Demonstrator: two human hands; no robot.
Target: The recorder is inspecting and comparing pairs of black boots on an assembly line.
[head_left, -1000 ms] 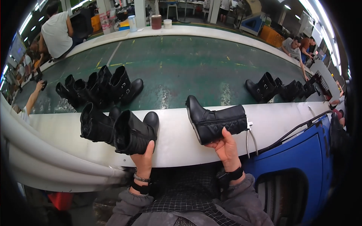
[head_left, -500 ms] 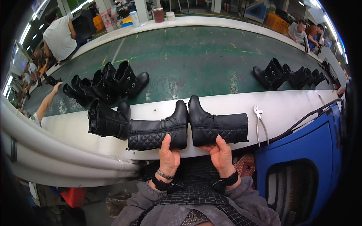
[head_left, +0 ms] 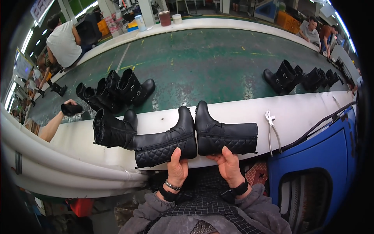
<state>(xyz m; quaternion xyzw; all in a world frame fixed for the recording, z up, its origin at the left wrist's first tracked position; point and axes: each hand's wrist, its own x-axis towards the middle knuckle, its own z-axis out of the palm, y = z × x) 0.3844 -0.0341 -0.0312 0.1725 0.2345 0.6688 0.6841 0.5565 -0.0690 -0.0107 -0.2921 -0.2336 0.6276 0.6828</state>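
Note:
Two black boots with quilted shafts and side zips lie on the white bench ledge, their soles facing each other. My left hand point(head_left: 178, 171) grips the left boot point(head_left: 166, 143) from its near side, thumb on top and fingers underneath. The right boot point(head_left: 226, 136) is held likewise by my right hand point(head_left: 229, 165), near its heel. Both toes point away from me. A third black boot point(head_left: 113, 130) stands beside the left boot's shaft, close to it or touching. Silver pincers point(head_left: 274, 132) lie on the ledge to the right.
Black buckled boots stand in one row point(head_left: 117, 87) at left and another point(head_left: 300, 76) at right on the green surface point(head_left: 194, 58). At far left a co-worker's hand point(head_left: 70, 103) holds a black boot. A blue machine point(head_left: 311, 156) stands close on my right; white padded tubing point(head_left: 70, 160) curves along my left.
The left boot's shaft end has swung nearer to me, tilting the boot. A co-worker's hand has taken a boot from the left row's end and drawn it away.

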